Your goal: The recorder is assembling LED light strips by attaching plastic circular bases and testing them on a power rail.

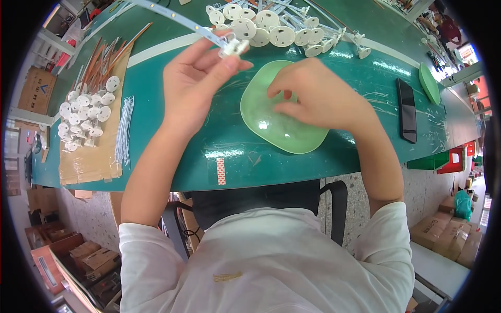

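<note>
My left hand [195, 86] pinches the white plastic end piece [235, 48] of an LED strip [180, 20] between thumb and fingers. The strip is narrow and pale with small yellowish dots, and it runs up and left out of view. Thin wire loops show by the end piece. My right hand [318, 96] is over the light green plate [266, 122], fingers curled and thumb close to them, low at its surface. Whatever may be between those fingertips is too small or hidden to make out.
White round-ended strips [269, 31] are heaped at the back. More lie on cardboard [91, 167] at the left, beside a bundle of thin white wires [124, 130]. A black phone [406, 110] and another green plate [429, 83] lie right. A red-patterned sticker [221, 171] is near the front edge.
</note>
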`<action>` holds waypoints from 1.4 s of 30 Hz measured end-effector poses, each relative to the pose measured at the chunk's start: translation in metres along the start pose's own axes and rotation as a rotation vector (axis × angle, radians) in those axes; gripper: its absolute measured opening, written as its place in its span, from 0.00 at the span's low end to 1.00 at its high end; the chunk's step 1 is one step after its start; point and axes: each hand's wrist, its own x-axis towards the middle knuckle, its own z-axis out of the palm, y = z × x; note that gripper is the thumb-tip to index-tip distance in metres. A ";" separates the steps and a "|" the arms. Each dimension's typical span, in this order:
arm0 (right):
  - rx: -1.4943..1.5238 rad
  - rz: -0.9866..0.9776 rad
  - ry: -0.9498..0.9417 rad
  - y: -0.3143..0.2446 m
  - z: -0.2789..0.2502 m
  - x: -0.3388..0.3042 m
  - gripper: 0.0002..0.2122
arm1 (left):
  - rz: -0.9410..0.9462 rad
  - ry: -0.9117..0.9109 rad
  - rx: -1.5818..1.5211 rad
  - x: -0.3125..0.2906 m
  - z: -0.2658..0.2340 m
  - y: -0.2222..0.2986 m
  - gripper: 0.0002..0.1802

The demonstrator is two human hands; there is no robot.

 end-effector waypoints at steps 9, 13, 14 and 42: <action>0.008 0.113 -0.173 0.001 0.010 0.002 0.05 | -0.052 -0.092 -0.037 -0.007 0.010 -0.005 0.23; 0.068 0.107 -0.199 0.001 0.005 0.002 0.05 | -0.054 -0.094 -0.014 -0.008 0.009 -0.003 0.23; 0.110 0.089 -0.201 0.001 0.005 0.001 0.05 | -0.058 -0.095 -0.013 -0.008 0.009 -0.003 0.23; 0.894 0.155 0.374 -0.015 0.002 0.006 0.06 | -0.092 -0.153 -0.480 -0.008 0.003 -0.003 0.19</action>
